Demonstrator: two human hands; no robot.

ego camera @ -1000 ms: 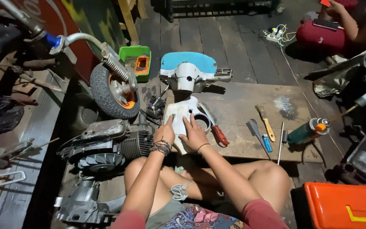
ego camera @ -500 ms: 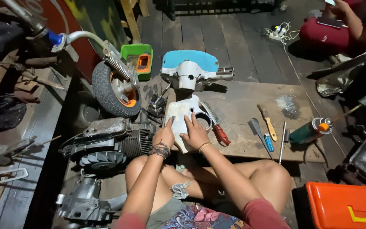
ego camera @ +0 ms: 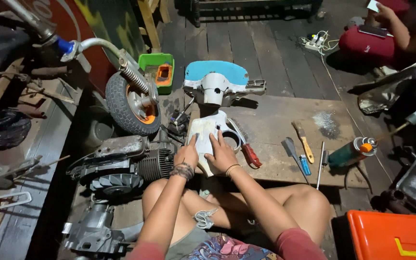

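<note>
left hand, right hand, both flat on white scooter panel

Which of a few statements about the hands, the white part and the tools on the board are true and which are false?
1. Both hands rest on the white part. True: the left hand and right hand lie flat on it.
2. The white part lies on the wooden board. True.
3. The wheel sits to the right of the hands. False: it is to their left, above the engine.
4. The red-handled tool is in the right hand. False: it lies on the board beside that hand, unheld.
5. The spray can stands upright. False: it lies on its side at the board's right edge.
6. An orange box sits at the lower right. True.
</note>
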